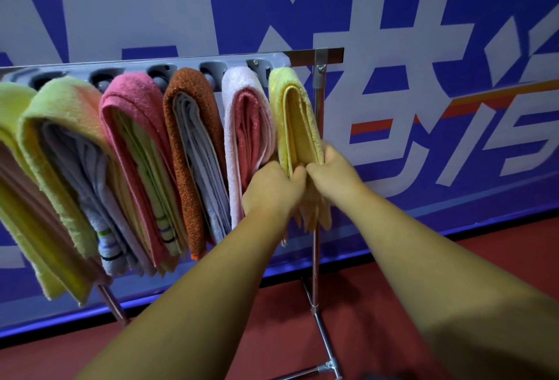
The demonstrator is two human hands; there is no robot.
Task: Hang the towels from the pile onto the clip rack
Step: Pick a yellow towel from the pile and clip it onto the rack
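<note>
A grey clip rack [181,66] runs along a metal bar at chest height. Several folded towels hang from it side by side: yellow-green, pink [133,137], orange [187,125] and pale pink [245,125]. At the right end hangs a folded yellow towel [295,116]. My left hand [270,189] and my right hand [329,171] both pinch the lower part of this yellow towel, thumbs nearly touching. The towel's bottom edge shows below my hands. No pile of towels is in view.
The rack's metal upright [317,258] stands right behind the yellow towel, with its foot [328,361] on the red floor. A blue and white printed wall [423,47] runs close behind the rack.
</note>
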